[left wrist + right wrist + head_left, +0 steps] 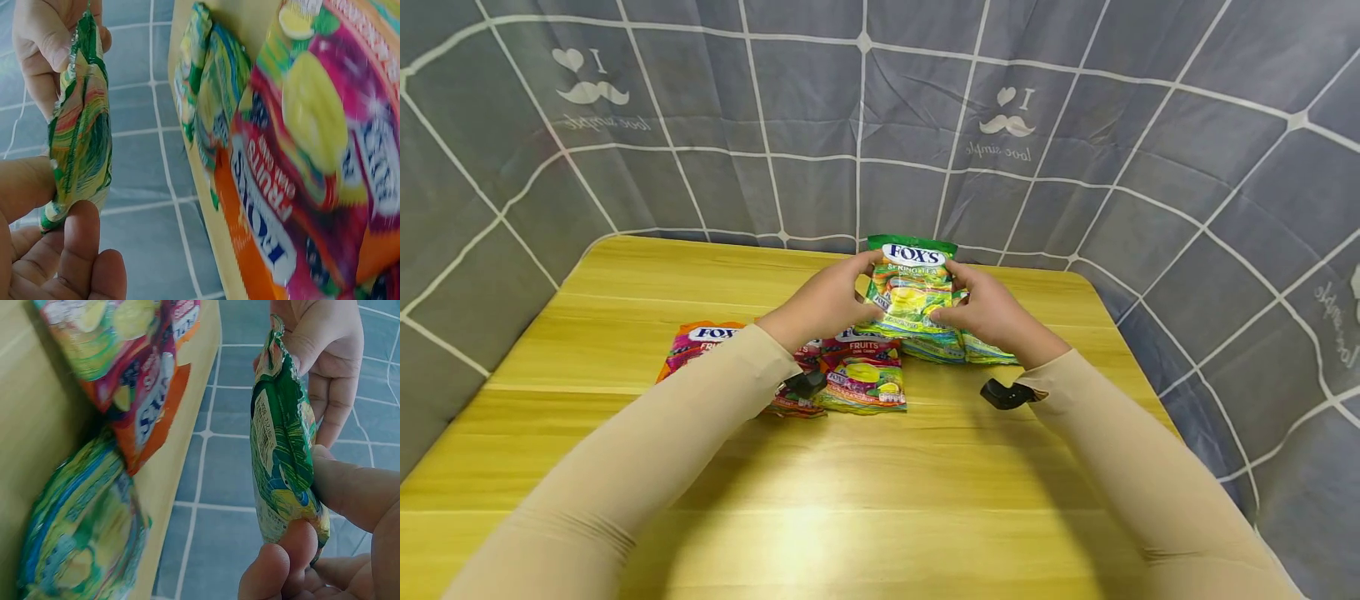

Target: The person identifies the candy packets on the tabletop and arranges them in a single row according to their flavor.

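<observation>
A green bag of Fox's Spring Tea candy (913, 287) is held upright above the far part of the table, its front facing the head camera. My left hand (831, 300) pinches its left edge between thumb and fingers. On the opposite edge my right hand (992, 312) grips it the same way. Seen side-on in the left wrist view, the bag (81, 131) looks puffed and thin. The right wrist view shows its back seam and a printed label on the held bag (275, 444). Below it lie other green bags (988, 350), partly hidden.
Several red-purple Fox's Fruits bags (865, 379) lie left of the green ones, partly covered by my left forearm. The wooden table (850, 500) ends at a grey checked curtain (812, 108) behind and at the sides. Each wrist carries a black camera (1003, 394).
</observation>
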Demonstrator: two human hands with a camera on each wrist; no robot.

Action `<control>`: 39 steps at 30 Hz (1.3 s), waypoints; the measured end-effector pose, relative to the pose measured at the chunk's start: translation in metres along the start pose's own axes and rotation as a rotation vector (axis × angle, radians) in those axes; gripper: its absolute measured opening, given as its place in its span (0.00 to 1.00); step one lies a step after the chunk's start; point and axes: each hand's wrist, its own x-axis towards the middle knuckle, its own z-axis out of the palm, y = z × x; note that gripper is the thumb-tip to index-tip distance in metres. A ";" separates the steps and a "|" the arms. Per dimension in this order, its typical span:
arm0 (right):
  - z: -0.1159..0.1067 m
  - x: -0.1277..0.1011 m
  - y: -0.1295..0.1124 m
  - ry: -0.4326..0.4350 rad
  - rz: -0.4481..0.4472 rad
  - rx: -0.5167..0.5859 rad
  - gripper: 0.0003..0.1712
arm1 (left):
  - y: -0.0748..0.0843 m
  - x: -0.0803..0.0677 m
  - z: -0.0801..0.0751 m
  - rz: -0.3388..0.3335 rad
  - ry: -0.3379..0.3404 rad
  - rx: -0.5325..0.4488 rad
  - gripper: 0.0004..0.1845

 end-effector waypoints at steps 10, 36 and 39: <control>0.003 -0.026 0.031 -0.027 -0.006 -0.063 0.54 | 0.008 -0.004 0.031 -0.009 -0.076 0.057 0.51; 0.034 -0.053 0.084 -0.146 0.038 -0.117 0.55 | 0.002 -0.016 0.093 -0.023 -0.252 0.431 0.51; 0.036 -0.052 0.087 -0.159 0.043 -0.139 0.55 | 0.001 -0.016 0.095 -0.015 -0.259 0.463 0.50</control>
